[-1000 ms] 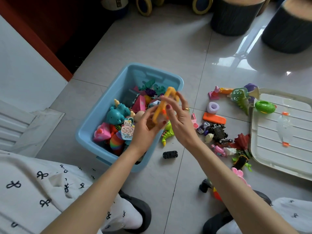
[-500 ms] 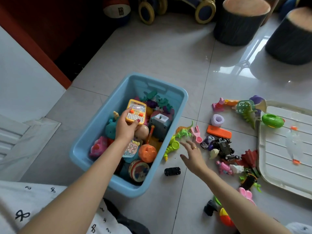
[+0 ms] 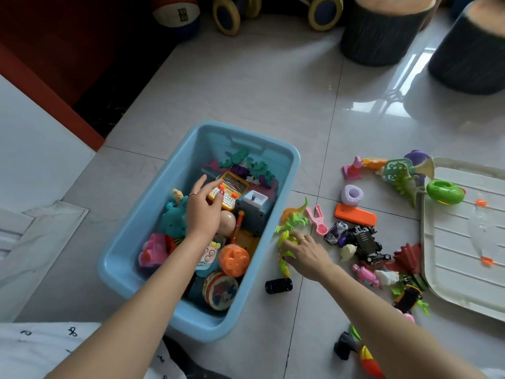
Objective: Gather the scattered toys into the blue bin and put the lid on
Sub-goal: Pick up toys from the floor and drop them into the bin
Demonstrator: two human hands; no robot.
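Note:
The blue bin (image 3: 284, 187) stands on the floor, holding several toys. Over it, my left hand (image 3: 203, 212) spreads its fingers, fingertips resting on a yellow toy phone (image 3: 232, 191) that lies on the pile. My right hand (image 3: 303, 253) is just right of the bin, fingers curled round a yellow-green dinosaur (image 3: 284, 265) on the floor. A second green dinosaur (image 3: 296, 218) lies just beyond it. The white lid (image 3: 461, 242) lies flat at the right edge, with a green ring toy (image 3: 444, 192) on its corner.
Loose toys lie between bin and lid: a small black car (image 3: 278, 285), an orange flat piece (image 3: 355, 214), a pink clip (image 3: 318, 224), a black truck (image 3: 366, 242), a red fan-shaped toy (image 3: 407, 258). Two dark stools (image 3: 382, 31) and a ball (image 3: 176, 12) stand at the back.
My left hand carried the yellow phone into the bin and has let go of it. My right hand dropped to the floor and closed on the yellow-green dinosaur.

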